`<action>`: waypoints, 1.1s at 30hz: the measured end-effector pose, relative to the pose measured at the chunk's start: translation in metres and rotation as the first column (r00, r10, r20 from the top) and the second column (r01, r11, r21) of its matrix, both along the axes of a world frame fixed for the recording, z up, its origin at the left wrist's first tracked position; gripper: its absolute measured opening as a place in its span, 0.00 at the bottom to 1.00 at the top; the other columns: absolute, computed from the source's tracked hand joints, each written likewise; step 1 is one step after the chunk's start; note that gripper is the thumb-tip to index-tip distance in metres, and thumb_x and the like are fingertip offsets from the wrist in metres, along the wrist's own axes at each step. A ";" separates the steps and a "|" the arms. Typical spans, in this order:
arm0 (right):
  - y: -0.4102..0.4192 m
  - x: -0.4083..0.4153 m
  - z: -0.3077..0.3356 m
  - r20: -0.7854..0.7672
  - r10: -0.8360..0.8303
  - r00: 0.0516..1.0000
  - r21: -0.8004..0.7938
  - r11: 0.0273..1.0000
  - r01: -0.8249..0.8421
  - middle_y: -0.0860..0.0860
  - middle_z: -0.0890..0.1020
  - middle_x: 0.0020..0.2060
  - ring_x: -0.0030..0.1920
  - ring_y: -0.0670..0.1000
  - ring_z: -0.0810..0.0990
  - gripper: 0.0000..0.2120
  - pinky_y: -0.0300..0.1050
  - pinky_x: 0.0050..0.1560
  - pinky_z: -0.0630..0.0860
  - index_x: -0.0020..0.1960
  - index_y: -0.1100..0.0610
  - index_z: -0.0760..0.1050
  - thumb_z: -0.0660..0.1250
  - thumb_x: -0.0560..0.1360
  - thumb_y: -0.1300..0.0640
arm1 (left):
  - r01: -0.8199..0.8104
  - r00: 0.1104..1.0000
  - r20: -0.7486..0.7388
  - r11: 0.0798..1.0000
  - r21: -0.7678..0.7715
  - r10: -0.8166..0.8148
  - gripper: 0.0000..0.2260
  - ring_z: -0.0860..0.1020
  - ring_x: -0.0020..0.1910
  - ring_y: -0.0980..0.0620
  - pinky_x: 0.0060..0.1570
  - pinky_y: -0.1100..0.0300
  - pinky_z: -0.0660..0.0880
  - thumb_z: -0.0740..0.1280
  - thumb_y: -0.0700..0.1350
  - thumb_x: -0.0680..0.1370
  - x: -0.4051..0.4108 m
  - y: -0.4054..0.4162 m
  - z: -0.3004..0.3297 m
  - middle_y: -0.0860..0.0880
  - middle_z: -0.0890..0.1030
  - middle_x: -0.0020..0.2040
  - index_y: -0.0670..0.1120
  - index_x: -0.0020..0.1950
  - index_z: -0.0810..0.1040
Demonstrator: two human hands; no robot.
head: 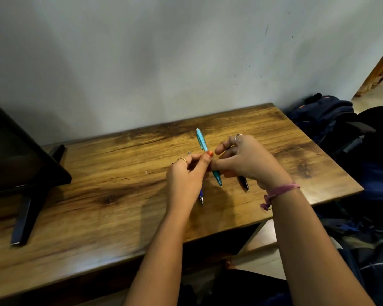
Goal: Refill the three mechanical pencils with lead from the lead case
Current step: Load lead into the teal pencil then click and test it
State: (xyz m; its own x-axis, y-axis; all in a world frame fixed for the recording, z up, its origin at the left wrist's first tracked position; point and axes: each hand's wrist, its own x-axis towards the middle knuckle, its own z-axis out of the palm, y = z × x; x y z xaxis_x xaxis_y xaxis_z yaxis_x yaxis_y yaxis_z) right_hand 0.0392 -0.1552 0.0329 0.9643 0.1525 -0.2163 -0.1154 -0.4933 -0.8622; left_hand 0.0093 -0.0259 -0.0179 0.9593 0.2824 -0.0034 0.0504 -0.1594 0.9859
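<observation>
three pencils (208, 155) on table (119, 195) | monitor stand (24, 217) left

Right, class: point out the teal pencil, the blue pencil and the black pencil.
teal pencil (201, 140), head view, upper barrel beside the clip.
blue pencil (201, 197), head view, lower barrel just above the metal tip.
black pencil (243, 182), head view, dark barrel below the right hand.

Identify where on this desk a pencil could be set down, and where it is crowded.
Bare wood lies between the monitor stand and the left hand, and along the near edge of the desk. It is crowded around both hands: teal pencil, blue pencil, black pencil, right hand.
</observation>
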 end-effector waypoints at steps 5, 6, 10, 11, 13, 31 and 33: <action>-0.021 0.002 0.005 -0.009 0.116 0.993 0.018 0.993 -0.116 0.48 0.86 0.39 0.41 0.45 0.84 0.08 0.35 0.35 0.78 0.48 0.52 0.78 0.74 0.71 0.58 | -0.036 0.998 -0.061 0.980 -0.194 0.025 0.06 0.83 0.40 0.59 0.38 0.66 0.78 0.72 0.45 0.73 -0.002 0.002 0.002 0.54 0.85 0.41 0.49 0.49 0.83; -0.028 0.004 0.004 0.051 0.068 0.996 0.006 0.998 -0.069 0.48 0.85 0.39 0.41 0.45 0.84 0.05 0.33 0.34 0.77 0.47 0.51 0.79 0.72 0.72 0.58 | -0.044 0.998 -0.062 0.982 -0.185 0.033 0.06 0.83 0.39 0.60 0.38 0.66 0.78 0.73 0.46 0.73 -0.002 0.004 0.002 0.54 0.85 0.41 0.49 0.48 0.83; -0.046 0.014 -0.008 0.328 -0.012 0.945 -0.317 0.941 0.122 0.43 0.80 0.37 0.39 0.39 0.76 0.02 0.32 0.34 0.68 0.46 0.52 0.81 0.70 0.75 0.57 | -0.037 0.998 -0.050 0.992 -0.124 0.031 0.03 0.83 0.42 0.58 0.41 0.62 0.80 0.73 0.47 0.72 -0.003 0.010 0.002 0.54 0.85 0.41 0.53 0.45 0.82; -0.045 0.014 -0.011 0.342 0.036 0.939 -0.406 0.907 0.113 0.42 0.79 0.36 0.38 0.38 0.74 0.02 0.31 0.34 0.66 0.45 0.51 0.82 0.70 0.75 0.56 | -0.035 0.999 -0.039 0.995 -0.090 0.031 0.03 0.83 0.42 0.57 0.43 0.60 0.81 0.73 0.47 0.72 -0.003 0.010 0.002 0.54 0.85 0.41 0.54 0.44 0.81; -0.037 0.016 -0.019 0.301 0.136 0.944 -0.521 0.852 0.044 0.45 0.81 0.38 0.39 0.41 0.76 0.03 0.34 0.36 0.70 0.45 0.51 0.84 0.70 0.75 0.56 | -0.037 0.999 -0.020 0.999 -0.013 0.037 0.04 0.83 0.43 0.56 0.45 0.57 0.81 0.74 0.48 0.72 -0.003 0.011 0.001 0.54 0.84 0.41 0.56 0.42 0.81; -0.018 0.011 -0.002 0.260 -0.153 0.954 0.175 0.979 0.109 0.49 0.84 0.39 0.42 0.41 0.81 0.02 0.36 0.39 0.77 0.43 0.52 0.80 0.69 0.74 0.56 | 0.073 0.993 0.076 0.985 0.157 -0.086 0.06 0.80 0.42 0.66 0.42 0.67 0.78 0.74 0.47 0.73 -0.004 0.005 0.000 0.61 0.82 0.41 0.57 0.47 0.81; -0.018 0.008 0.004 0.189 -0.200 0.961 0.392 0.913 0.113 0.47 0.86 0.40 0.40 0.38 0.79 0.02 0.35 0.41 0.73 0.45 0.51 0.80 0.69 0.75 0.56 | 0.100 0.989 0.090 0.984 0.145 -0.114 0.08 0.79 0.42 0.69 0.39 0.72 0.76 0.74 0.45 0.73 -0.005 0.003 0.002 0.63 0.82 0.40 0.59 0.46 0.80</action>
